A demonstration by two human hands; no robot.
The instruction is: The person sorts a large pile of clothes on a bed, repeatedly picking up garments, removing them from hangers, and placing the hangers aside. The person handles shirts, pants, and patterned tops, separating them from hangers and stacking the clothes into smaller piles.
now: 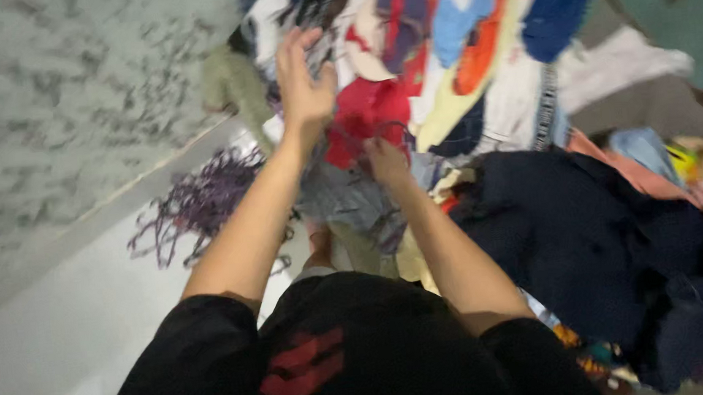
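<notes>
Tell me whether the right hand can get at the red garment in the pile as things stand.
Probably yes. The right hand is already at the lower edge of the red garment, with nothing lying between them. The left hand is raised beside it, not blocking.

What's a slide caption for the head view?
Both hands reach into a heap of mixed clothes: left hand raised open, right hand at a red garment.
</notes>
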